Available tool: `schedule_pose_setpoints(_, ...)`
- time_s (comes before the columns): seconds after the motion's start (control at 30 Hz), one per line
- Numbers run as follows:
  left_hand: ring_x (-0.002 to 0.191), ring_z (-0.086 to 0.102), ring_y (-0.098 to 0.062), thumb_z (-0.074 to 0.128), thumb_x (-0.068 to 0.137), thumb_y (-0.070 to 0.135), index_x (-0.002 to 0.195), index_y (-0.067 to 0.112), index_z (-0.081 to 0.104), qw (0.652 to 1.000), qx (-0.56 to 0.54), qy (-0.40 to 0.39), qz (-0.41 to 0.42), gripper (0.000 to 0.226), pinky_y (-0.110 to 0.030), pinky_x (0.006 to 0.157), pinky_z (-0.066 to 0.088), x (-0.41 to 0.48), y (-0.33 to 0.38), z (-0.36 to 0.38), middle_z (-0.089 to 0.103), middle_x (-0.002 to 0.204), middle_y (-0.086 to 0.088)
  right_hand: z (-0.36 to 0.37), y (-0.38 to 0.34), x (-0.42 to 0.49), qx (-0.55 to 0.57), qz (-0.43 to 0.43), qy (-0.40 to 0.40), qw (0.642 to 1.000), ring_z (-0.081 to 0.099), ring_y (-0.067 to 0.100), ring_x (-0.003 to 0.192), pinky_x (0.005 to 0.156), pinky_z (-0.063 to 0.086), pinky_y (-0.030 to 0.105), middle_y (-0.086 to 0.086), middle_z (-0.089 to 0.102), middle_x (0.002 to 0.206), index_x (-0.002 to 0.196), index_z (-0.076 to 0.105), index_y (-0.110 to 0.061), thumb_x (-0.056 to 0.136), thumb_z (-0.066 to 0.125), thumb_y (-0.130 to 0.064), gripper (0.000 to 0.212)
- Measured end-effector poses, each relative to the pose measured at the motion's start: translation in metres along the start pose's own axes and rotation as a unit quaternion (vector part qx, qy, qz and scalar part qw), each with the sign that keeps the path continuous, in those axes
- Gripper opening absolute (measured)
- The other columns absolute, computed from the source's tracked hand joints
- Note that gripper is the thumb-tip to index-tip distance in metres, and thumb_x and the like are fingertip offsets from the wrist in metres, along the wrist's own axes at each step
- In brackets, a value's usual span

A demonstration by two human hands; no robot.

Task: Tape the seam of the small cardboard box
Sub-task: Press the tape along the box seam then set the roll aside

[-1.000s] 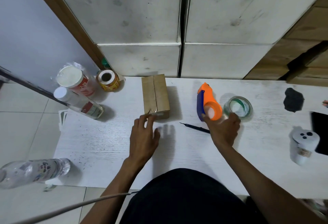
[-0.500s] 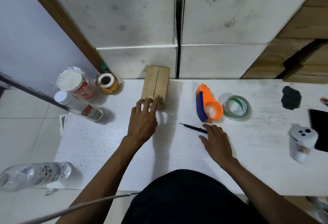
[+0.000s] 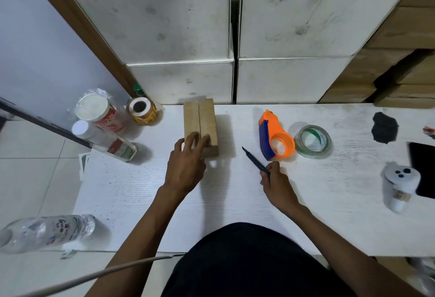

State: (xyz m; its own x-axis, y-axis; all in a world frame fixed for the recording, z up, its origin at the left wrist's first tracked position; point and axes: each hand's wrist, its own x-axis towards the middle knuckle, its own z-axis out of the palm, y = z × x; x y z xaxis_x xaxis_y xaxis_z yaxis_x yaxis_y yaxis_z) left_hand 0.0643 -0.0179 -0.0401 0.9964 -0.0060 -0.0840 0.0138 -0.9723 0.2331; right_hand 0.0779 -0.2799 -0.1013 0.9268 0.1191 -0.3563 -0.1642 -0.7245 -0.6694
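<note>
A small brown cardboard box (image 3: 200, 117) lies on the white table (image 3: 235, 197), its seam running lengthwise on top. My left hand (image 3: 188, 164) rests its fingertips on the box's near end, fingers spread. My right hand (image 3: 274, 180) pinches the near end of a thin dark pen-like tool (image 3: 254, 160), whose tip points up and to the left. An orange and blue tape dispenser (image 3: 275, 137) stands just beyond my right hand. A roll of clear tape (image 3: 312, 140) lies to the right of the dispenser.
At the table's left stand a red and white cup (image 3: 98, 113), a yellow label roll (image 3: 142, 110) and a lying bottle (image 3: 106, 141). Another clear bottle (image 3: 47, 230) lies at the near left. A black lump (image 3: 384, 127), a white controller (image 3: 400, 183) and a phone (image 3: 423, 172) occupy the right.
My right hand let go of the tape dispenser, reached the pen-like tool and lifted its far end. My left hand followed the box farther away and stays on its near end.
</note>
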Motion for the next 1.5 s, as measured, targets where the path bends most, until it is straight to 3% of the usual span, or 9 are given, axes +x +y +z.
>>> schedule_pose_setpoints(0.13, 0.119, 0.048, -0.039, 0.069, 0.077, 0.005, 0.131, 0.021, 0.049, 0.997, -0.072, 0.026, 0.018, 0.06, -0.05, 0.082, 0.056, -0.015, 0.002, 0.002, 0.048, 0.132, -0.011, 0.001, -0.004, -0.001, 0.039, 0.02, 0.008, 0.999, 0.052, 0.021, 0.069, 0.059, 0.034, 0.032, -0.005, 0.054, 0.072, 0.095, 0.047, -0.014, 0.102, 0.041, -0.03, 0.019)
schedule_pose_setpoints(0.27, 0.117, 0.05, -0.032, 0.07, 0.078, 0.003, 0.13, 0.02, 0.05, 0.991, -0.123, 0.043, 0.024, 0.058, -0.041, 0.078, 0.057, -0.022, 0.002, 0.004, 0.044, 0.134, -0.008, 0.002, -0.013, 0.0, 0.145, 0.106, 0.02, 0.984, 0.054, 0.013, 0.074, 0.071, 0.037, 0.03, -0.012, 0.063, 0.089, 0.096, 0.063, -0.014, 0.105, 0.029, -0.034, 0.041)
schedule_pose_setpoints(0.43, 0.113, 0.055, -0.029, 0.071, 0.082, 0.009, 0.119, 0.014, 0.053, 0.979, -0.196, 0.063, 0.008, 0.041, -0.024, 0.079, 0.045, -0.013, 0.005, 0.009, 0.036, 0.139, -0.01, 0.001, -0.025, 0.005, 0.253, 0.143, -0.008, 0.957, 0.049, 0.015, 0.064, 0.065, 0.042, 0.031, 0.003, 0.059, 0.089, 0.098, 0.058, -0.016, 0.103, 0.038, -0.028, 0.023)
schedule_pose_setpoints(0.57, 0.12, 0.053, -0.037, 0.071, 0.084, 0.002, 0.132, 0.01, 0.046, 0.975, -0.209, 0.069, -0.019, 0.054, -0.032, 0.078, 0.053, -0.003, 0.003, 0.013, 0.029, 0.148, -0.016, 0.0, -0.037, 0.01, 0.319, 0.137, -0.035, 0.937, 0.04, 0.013, 0.05, 0.052, 0.036, 0.026, 0.003, 0.062, 0.079, 0.104, 0.053, -0.013, 0.103, 0.041, -0.025, 0.017)
schedule_pose_setpoints(0.73, 0.124, 0.052, -0.042, 0.072, 0.082, -0.003, 0.142, 0.011, 0.042, 0.98, -0.191, 0.054, -0.023, 0.068, -0.045, 0.081, 0.059, 0.006, -0.007, 0.012, 0.025, 0.156, -0.016, 0.001, -0.046, 0.014, 0.354, 0.116, -0.035, 0.927, 0.027, 0.006, 0.044, 0.045, 0.025, 0.021, -0.003, 0.037, 0.062, 0.108, 0.062, -0.013, 0.105, 0.035, -0.031, 0.033)
schedule_pose_setpoints(0.83, 0.128, 0.051, -0.038, 0.075, 0.083, 0.005, 0.146, 0.013, 0.039, 0.981, -0.189, 0.048, -0.012, 0.072, -0.045, 0.087, 0.057, 0.005, -0.013, 0.012, 0.026, 0.157, -0.014, 0.0, -0.05, 0.014, 0.373, 0.12, -0.027, 0.92, 0.024, 0.005, 0.041, 0.044, 0.022, 0.022, -0.007, 0.032, 0.054, 0.095, 0.066, -0.013, 0.103, 0.035, -0.045, 0.046)
schedule_pose_setpoints(1.0, 0.136, 0.045, -0.036, 0.077, 0.081, 0.007, 0.151, 0.012, 0.034, 0.982, -0.187, 0.034, -0.005, 0.082, -0.045, 0.089, 0.057, -0.002, -0.016, 0.016, 0.021, 0.161, -0.014, 0.0, -0.055, 0.01, 0.347, 0.126, -0.009, 0.929, 0.029, 0.007, 0.041, 0.045, 0.025, 0.024, -0.005, 0.034, 0.056, 0.078, 0.055, -0.015, 0.101, 0.041, -0.037, 0.035)
schedule_pose_setpoints(1.2, 0.135, 0.046, -0.037, 0.076, 0.083, 0.01, 0.155, 0.017, 0.028, 0.982, -0.184, 0.03, -0.006, 0.086, -0.047, 0.085, 0.058, -0.005, -0.016, 0.019, 0.015, 0.165, -0.01, 0.0, -0.06, 0.009, 0.349, 0.096, -0.033, 0.932, 0.026, 0.007, 0.041, 0.044, 0.024, 0.024, -0.003, 0.033, 0.057, 0.088, 0.054, -0.011, 0.101, 0.032, -0.015, 0.026)
schedule_pose_setpoints(1.5, 0.134, 0.049, -0.033, 0.073, 0.085, 0.011, 0.156, 0.021, 0.025, 0.983, -0.179, 0.024, -0.009, 0.086, -0.044, 0.086, 0.058, -0.006, -0.019, 0.018, 0.009, 0.167, -0.004, 0.005, -0.071, 0.011, 0.364, 0.084, -0.055, 0.926, 0.031, 0.006, 0.045, 0.049, 0.029, 0.023, 0.001, 0.045, 0.069, 0.117, 0.044, -0.012, 0.099, 0.028, -0.008, 0.024)
